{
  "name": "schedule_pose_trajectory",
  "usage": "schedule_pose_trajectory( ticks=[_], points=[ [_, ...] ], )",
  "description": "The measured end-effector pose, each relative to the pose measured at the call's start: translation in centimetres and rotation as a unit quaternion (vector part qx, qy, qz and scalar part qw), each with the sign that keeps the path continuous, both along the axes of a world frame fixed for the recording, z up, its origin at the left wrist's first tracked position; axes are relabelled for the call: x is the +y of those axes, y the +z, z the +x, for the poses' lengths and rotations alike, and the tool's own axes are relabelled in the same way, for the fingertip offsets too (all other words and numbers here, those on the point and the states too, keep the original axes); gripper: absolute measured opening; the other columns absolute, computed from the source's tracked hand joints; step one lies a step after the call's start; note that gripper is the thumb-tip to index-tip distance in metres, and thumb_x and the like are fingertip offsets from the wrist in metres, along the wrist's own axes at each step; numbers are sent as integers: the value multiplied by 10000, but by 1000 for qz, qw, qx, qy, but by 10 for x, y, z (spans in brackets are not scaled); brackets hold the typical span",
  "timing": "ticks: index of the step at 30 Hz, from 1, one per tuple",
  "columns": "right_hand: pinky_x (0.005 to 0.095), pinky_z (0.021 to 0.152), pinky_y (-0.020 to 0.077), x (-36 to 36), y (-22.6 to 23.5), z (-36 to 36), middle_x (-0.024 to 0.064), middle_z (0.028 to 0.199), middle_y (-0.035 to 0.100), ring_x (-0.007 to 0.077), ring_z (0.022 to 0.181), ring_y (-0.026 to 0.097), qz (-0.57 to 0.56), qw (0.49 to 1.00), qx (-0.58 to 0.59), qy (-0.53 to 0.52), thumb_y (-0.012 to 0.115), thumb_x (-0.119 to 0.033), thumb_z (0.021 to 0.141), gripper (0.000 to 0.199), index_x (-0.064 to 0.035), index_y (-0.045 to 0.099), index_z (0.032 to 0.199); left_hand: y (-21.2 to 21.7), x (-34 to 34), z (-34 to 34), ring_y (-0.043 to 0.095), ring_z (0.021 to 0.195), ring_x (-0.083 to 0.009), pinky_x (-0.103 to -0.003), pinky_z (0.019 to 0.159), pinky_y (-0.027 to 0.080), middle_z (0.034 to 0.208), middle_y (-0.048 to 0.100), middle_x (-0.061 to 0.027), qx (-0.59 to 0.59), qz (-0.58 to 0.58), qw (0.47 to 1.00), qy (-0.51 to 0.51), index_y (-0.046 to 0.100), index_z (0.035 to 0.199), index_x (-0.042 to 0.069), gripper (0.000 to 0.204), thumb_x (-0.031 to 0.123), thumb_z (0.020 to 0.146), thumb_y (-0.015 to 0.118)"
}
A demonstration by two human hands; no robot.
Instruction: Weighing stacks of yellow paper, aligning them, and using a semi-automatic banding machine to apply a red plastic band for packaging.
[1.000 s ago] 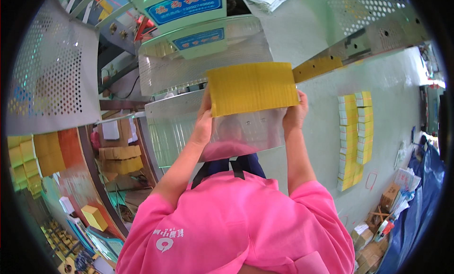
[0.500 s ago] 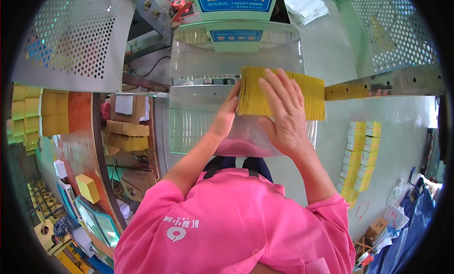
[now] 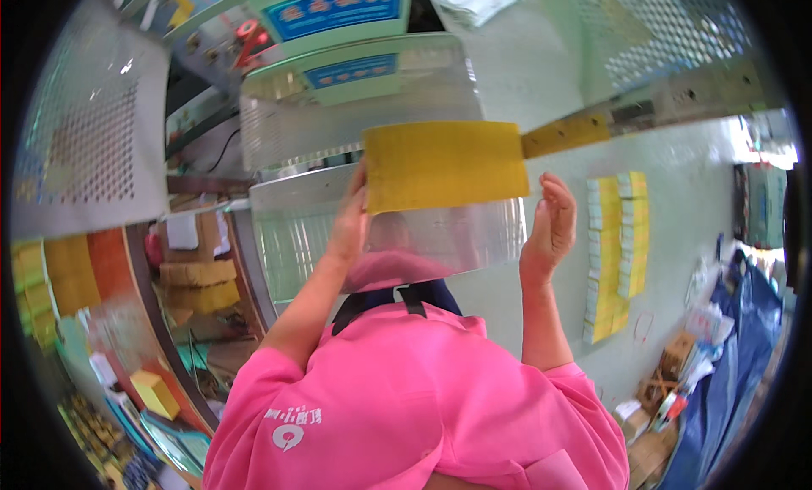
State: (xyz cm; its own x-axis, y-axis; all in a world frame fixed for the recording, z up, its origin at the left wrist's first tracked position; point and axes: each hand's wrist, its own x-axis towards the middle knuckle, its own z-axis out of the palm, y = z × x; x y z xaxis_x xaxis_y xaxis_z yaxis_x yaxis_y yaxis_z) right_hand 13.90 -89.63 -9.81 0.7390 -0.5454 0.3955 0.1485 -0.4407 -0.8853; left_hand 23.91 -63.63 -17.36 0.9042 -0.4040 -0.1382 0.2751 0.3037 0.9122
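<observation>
A block-like stack of yellow paper point(image 3: 447, 164) lies across the sheet-metal top of a machine point(image 3: 321, 228) in front of me. My left hand point(image 3: 348, 224) holds the stack's left end; part of its fingers is hidden behind the corner. Just off the right end is my right hand point(image 3: 551, 224), raised with fingers slightly curved and nothing in it. A narrow gap separates it from the paper.
A metal rail with holes point(image 3: 660, 109) runs right from behind the stack. Perforated panels flank the machine, one point(image 3: 97, 135) at left. Banded yellow-and-white bundles point(image 3: 607, 253) stand on the floor at right, near a blue tarp point(image 3: 727, 363). A yellow block point(image 3: 155, 394) sits at lower left.
My right hand has come off the top of the stack to beyond its right end. The stack's ridged face now looks even. The whole view has shifted and tilted.
</observation>
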Motion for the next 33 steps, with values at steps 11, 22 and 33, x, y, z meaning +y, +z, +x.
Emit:
schedule_pose_trajectory(
  ticks=[11,22,33],
  points=[
    [335,1043,377,-25,-69,3,56,1246,574,171,1206,525,254,943,167,138,560,53,840,533,-57,491,1357,7,11,5,304,1395,-213,-342,1115,291,1529,297,-68,-66,122,975,-175,232,1527,78,740,37,873,574],
    [354,754,498,-14,16,27,141,911,655,248,832,628,20,937,298,180,647,-201,861,286,-12,647,1076,91,43,20,511,1155,-186,-318,1005,380,1218,603,-133,0,337,929,-154,544,1291,-49,630,502,1009,424],
    [305,706,484,-11,-59,13,55,892,675,144,784,607,282,885,331,164,603,-320,929,369,0,667,1102,41,73,14,569,1105,-184,-343,899,465,1274,587,-98,196,286,929,-131,477,1395,55,738,641,969,333]
  ],
)
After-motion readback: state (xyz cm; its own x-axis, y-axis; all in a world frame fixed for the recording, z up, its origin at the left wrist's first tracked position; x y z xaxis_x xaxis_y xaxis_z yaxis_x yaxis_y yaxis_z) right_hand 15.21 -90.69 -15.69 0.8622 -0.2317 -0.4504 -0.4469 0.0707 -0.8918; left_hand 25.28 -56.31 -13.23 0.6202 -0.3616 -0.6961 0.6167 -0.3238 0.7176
